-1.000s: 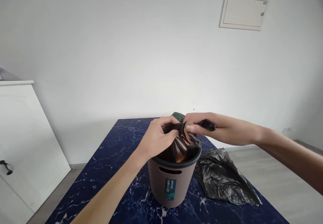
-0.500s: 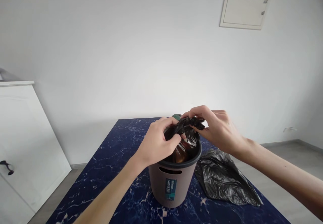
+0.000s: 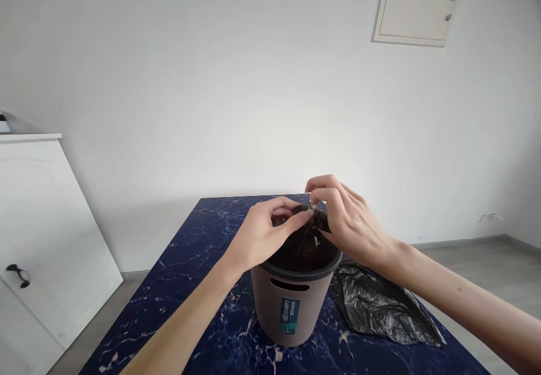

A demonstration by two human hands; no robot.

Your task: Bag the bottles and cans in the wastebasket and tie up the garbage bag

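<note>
A grey-brown garbage bin [image 3: 291,307] with a dark rim and a green label stands on the blue marbled table [image 3: 198,262]. Above its mouth is the gathered top of a black garbage bag [image 3: 320,221], whose lower part hangs inside the bin. My left hand [image 3: 270,228] pinches the gathered plastic between thumb and fingers. On the other side my right hand [image 3: 349,217] grips the same bunched top, its index finger bent and raised. What lies in the bag is too dark to make out. Right of the bin, a second black plastic bag [image 3: 384,307] lies flat, partly under my right forearm.
At the left stands a white cabinet [image 3: 46,223] with a black handle [image 3: 18,275]. A white wall [image 3: 211,93] rises behind the table and carries a panel door [image 3: 416,14]. Grey floor [image 3: 477,268] shows at the right.
The gathered bag top is bunched tighter, and my hands have come closer together over it. My right fingers have curled inward. The view has shifted slightly.
</note>
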